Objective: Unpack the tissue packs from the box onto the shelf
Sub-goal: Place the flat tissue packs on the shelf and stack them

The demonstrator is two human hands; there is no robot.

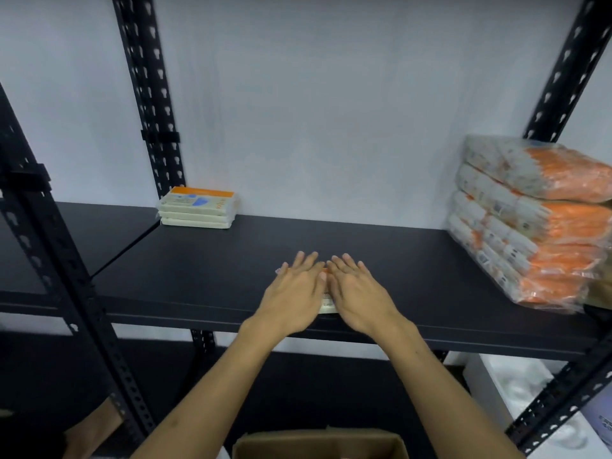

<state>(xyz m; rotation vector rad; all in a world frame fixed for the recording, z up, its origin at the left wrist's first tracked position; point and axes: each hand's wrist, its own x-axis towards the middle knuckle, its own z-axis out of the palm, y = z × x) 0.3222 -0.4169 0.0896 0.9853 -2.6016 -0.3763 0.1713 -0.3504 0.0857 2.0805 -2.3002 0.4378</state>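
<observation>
A tissue pack (327,304) lies on the black shelf (205,266) near its front edge, mostly covered by my hands. My left hand (294,289) and my right hand (356,289) lie flat on top of it side by side, fingers straight and pointing toward the wall. A stack of three white and orange tissue packs (198,207) sits at the shelf's back left. The cardboard box (319,443) stands open below, at the bottom of the view.
A tall wrapped bundle of orange and white tissue packs (530,223) stands at the shelf's right end. Black perforated uprights (150,94) frame the shelf. White objects (516,389) lie on the floor at the lower right. A lower shelf runs beneath.
</observation>
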